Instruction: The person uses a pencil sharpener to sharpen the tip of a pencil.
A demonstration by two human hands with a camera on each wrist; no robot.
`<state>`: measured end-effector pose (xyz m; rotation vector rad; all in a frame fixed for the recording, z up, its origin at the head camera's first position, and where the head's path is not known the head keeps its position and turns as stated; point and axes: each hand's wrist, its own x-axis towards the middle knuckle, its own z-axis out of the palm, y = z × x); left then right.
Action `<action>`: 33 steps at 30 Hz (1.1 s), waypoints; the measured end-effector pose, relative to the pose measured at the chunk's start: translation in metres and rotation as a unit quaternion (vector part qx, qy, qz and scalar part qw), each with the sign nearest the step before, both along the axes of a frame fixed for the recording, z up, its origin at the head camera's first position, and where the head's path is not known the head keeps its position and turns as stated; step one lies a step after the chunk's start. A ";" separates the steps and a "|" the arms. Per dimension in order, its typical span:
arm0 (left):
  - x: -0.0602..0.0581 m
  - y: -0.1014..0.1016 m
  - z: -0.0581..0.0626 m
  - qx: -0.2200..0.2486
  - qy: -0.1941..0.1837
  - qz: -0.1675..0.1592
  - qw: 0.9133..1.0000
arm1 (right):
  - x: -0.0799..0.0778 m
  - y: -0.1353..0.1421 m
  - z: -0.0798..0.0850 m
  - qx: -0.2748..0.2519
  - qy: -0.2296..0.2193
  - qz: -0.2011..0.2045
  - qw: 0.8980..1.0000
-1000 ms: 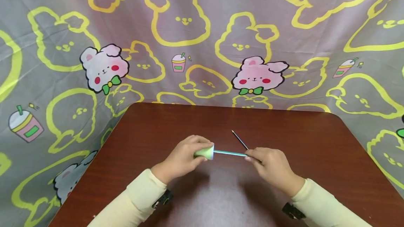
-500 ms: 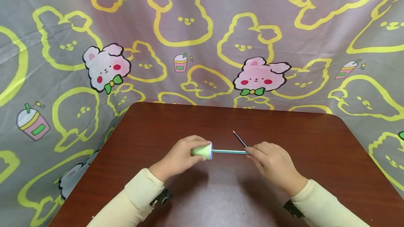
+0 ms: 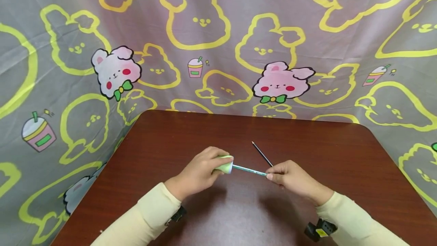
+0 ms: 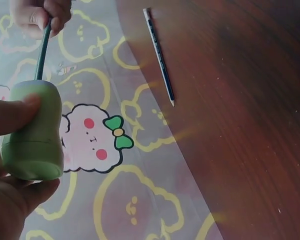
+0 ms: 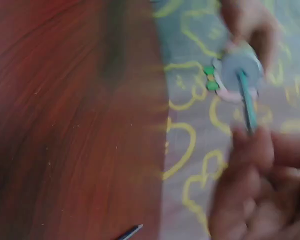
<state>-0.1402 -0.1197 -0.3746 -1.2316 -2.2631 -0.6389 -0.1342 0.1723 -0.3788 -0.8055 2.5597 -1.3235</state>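
Observation:
In the head view my left hand (image 3: pixel 199 168) grips a green pencil sharpener (image 3: pixel 225 167) above the table, its pale end facing right. A teal pencil (image 3: pixel 249 169) has one end in that pale end. My right hand (image 3: pixel 295 179) pinches the pencil's other end between thumb and fingers. Seen from the left wrist, the sharpener (image 4: pixel 37 130) has a waisted body with a seam near its base, and the pencil (image 4: pixel 42 55) runs straight out of its top. The right wrist view is blurred, but the pencil (image 5: pixel 248 105) enters the middle of the round grey face (image 5: pixel 232 67).
A second, dark pencil (image 3: pixel 262 153) lies on the brown table (image 3: pixel 191 132) just behind my right hand, its tip pointing away to the left. A patterned cloth (image 3: pixel 218 18) with bunny drawings hangs behind the table and along its sides.
My right hand has rolled over, so its thumb now shows on the pencil. The teal pencil slants down to the right more than before. The left hand and sharpener have shifted slightly right.

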 end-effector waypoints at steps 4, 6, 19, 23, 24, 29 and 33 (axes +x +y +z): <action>0.000 0.000 -0.001 -0.016 0.014 0.002 1.000 | -0.004 0.003 0.001 0.000 -0.102 -0.003 0.995; 0.000 0.000 -0.001 -0.012 -0.018 0.010 1.000 | -0.003 0.003 -0.002 0.027 -0.007 -0.021 0.999; 0.000 -0.001 0.005 0.051 -0.224 0.032 0.973 | -0.005 -0.007 -0.014 0.056 0.602 -0.044 0.796; 0.001 0.000 0.000 0.023 -0.128 0.021 0.991 | 0.000 -0.004 -0.014 0.063 0.425 -0.030 0.903; 0.001 0.000 -0.001 0.015 -0.102 0.017 0.995 | 0.000 -0.003 -0.012 0.056 0.343 -0.015 0.938; -0.001 0.002 -0.006 -0.018 -0.016 0.012 1.000 | -0.006 0.002 -0.007 -0.011 -0.080 -0.005 0.997; -0.002 0.001 -0.008 -0.020 -0.048 0.021 0.998 | -0.009 0.003 -0.007 0.023 -0.069 -0.002 0.997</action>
